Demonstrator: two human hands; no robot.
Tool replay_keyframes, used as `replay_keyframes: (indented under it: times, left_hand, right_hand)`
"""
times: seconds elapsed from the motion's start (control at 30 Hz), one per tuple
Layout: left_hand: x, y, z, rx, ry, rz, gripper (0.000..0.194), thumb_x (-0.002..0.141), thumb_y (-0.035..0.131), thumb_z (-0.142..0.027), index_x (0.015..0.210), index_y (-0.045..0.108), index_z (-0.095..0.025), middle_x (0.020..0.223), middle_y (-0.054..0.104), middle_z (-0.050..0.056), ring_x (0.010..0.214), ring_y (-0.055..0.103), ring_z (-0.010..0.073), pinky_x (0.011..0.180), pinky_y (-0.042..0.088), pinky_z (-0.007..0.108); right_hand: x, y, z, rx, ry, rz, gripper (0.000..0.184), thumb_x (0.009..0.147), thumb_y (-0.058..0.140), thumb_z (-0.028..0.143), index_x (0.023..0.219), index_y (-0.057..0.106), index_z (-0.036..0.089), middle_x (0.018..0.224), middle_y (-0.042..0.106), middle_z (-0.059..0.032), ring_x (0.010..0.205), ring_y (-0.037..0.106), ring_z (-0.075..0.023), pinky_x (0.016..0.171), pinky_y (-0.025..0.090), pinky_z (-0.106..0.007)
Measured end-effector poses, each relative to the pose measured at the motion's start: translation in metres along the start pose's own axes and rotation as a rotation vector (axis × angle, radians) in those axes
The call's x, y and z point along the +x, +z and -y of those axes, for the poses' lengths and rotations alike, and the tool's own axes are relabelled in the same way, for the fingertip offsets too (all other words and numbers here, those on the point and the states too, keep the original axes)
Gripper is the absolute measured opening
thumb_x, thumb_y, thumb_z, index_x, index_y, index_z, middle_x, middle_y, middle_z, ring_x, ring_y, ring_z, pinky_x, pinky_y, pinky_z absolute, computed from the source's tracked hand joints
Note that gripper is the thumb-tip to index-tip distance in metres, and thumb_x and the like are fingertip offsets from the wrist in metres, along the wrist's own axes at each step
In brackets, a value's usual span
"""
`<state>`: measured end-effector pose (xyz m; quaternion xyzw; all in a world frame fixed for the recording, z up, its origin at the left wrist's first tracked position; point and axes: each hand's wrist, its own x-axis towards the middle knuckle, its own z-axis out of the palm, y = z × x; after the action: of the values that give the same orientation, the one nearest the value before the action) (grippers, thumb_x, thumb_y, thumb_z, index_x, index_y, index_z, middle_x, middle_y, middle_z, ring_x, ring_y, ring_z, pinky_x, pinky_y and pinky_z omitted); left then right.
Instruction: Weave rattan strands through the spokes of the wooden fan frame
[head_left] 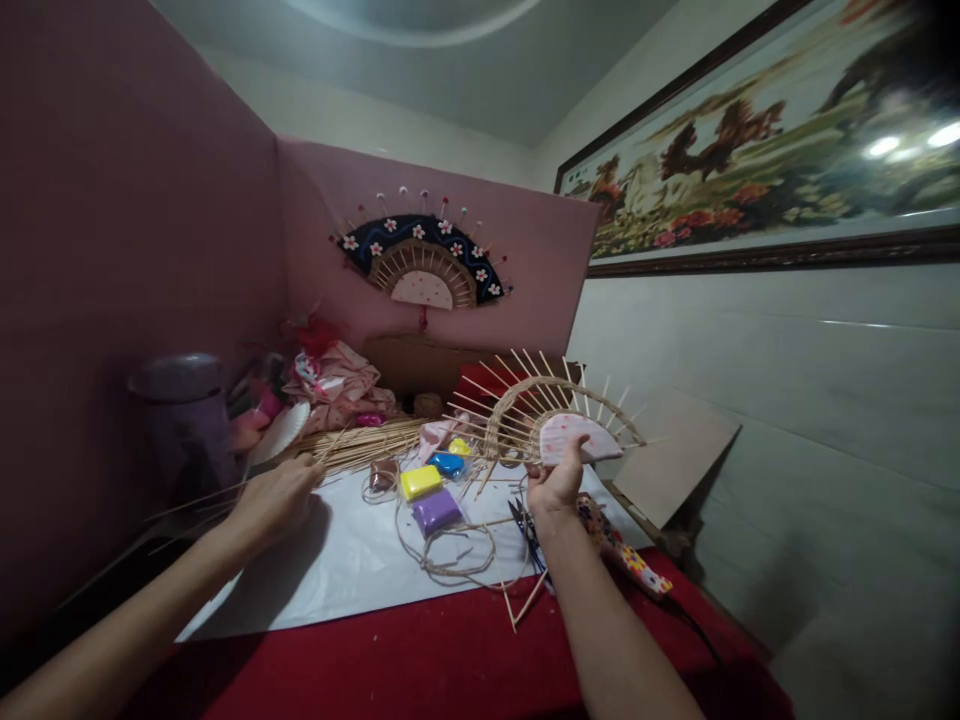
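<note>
My right hand is closed on the lower edge of a fan frame, its thumb lying over the pink half-round base. Thin wooden sticks fan out from that base, and a band of woven twine arches across them. Over the white sheet, my left hand has its fingers curled together beside a pile of thin sticks. What those fingers hold, if anything, I cannot make out. Between the hands lie a yellow clay packet, a purple one and a blue one.
Loose twine curls over the white sheet. Pliers and a flower-patterned tool lie near my right forearm. A finished-looking dark fan hangs on the pink panel. A lidded container stands at left.
</note>
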<state>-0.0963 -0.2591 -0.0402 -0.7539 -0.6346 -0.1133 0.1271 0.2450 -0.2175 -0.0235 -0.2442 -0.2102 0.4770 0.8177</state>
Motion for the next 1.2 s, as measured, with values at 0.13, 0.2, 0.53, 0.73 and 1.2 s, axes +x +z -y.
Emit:
replay_keyframes:
  times: [0.13, 0.2, 0.53, 0.73, 1.2]
  left_hand:
    - [0.019, -0.005, -0.027, -0.452, -0.016, -0.036, 0.018, 0.073, 0.051, -0.032, 0.076, 0.063, -0.019, 0.075, 0.063, 0.005, 0.07, 0.057, 0.0199, 0.06, 0.039, 0.028]
    - [0.028, -0.011, -0.046, -0.773, -0.006, 0.045, 0.021, 0.071, 0.054, -0.034, 0.073, 0.065, -0.016, 0.068, 0.063, 0.005, 0.063, 0.056, 0.018, 0.055, 0.038, 0.026]
    - [0.03, -0.045, -0.134, -2.014, 0.094, 0.224, 0.038, 0.07, 0.065, -0.021, 0.107, 0.061, -0.017, 0.108, 0.063, 0.012, 0.092, 0.06, 0.02, 0.075, 0.044, 0.027]
    - [0.018, -0.04, -0.155, -2.156, 0.079, 0.168, 0.03, 0.068, 0.065, -0.012, 0.097, 0.066, -0.011, 0.095, 0.067, 0.012, 0.089, 0.061, 0.021, 0.082, 0.042, 0.031]
    - [0.007, -0.029, -0.142, -2.02, -0.068, 0.082, 0.027, 0.067, 0.067, -0.019, 0.093, 0.069, -0.015, 0.087, 0.07, 0.009, 0.071, 0.062, 0.0174, 0.064, 0.044, 0.025]
  right_hand:
    - [-0.006, 0.003, 0.001, 0.054, 0.078, 0.029, 0.047, 0.079, 0.042, 0.055, 0.109, 0.055, 0.021, 0.079, 0.069, -0.0024, 0.057, 0.062, -0.0119, 0.04, 0.043, -0.019]
    - [-0.011, 0.005, 0.002, 0.068, 0.118, 0.076, 0.045, 0.078, 0.047, 0.053, 0.108, 0.056, 0.021, 0.079, 0.069, -0.0017, 0.054, 0.061, -0.0115, 0.043, 0.046, -0.02]
    - [-0.038, 0.014, -0.004, 0.12, 0.285, 0.295, 0.038, 0.076, 0.056, 0.047, 0.102, 0.059, 0.018, 0.078, 0.067, -0.0009, 0.063, 0.063, -0.0139, 0.058, 0.053, -0.028]
    - [-0.045, 0.017, -0.011, 0.121, 0.362, 0.285, 0.039, 0.076, 0.056, 0.047, 0.1, 0.059, 0.016, 0.072, 0.067, -0.001, 0.056, 0.061, -0.0139, 0.057, 0.054, -0.029]
    - [-0.053, 0.019, -0.015, 0.131, 0.403, 0.402, 0.041, 0.076, 0.056, 0.047, 0.105, 0.058, 0.019, 0.088, 0.069, -0.005, 0.081, 0.064, -0.0199, 0.068, 0.053, -0.034]
